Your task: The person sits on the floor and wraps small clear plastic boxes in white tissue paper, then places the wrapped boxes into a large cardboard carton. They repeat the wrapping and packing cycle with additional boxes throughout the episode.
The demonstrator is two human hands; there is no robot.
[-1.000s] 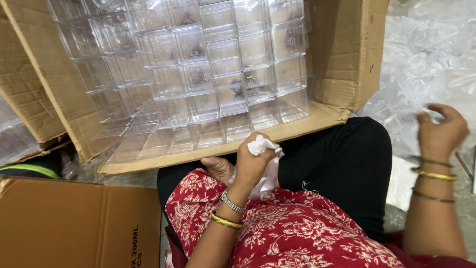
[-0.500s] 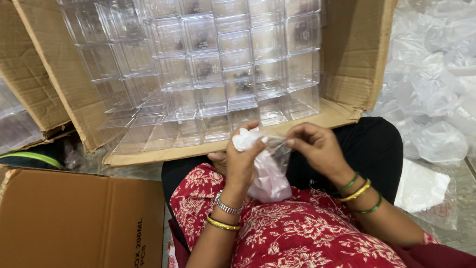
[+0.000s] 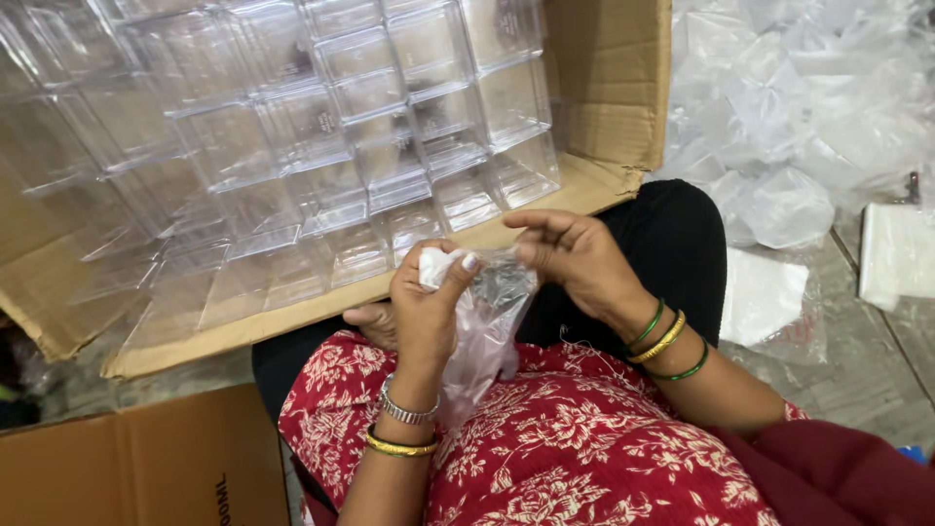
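Left hand grips white wad and clear plastic bag over the lap; right hand pinches bag's mouth; thin film could tear or slip, spilling contents near carton of clear boxes

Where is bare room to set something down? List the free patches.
Bare floor between the white sheet and the person's right forearm. Crowded: the carton full of clear containers, the heap of bags, the lap under both hands.

1 camera sits on the person's head and looks down, close to the lap, with the open cardboard box farther away.
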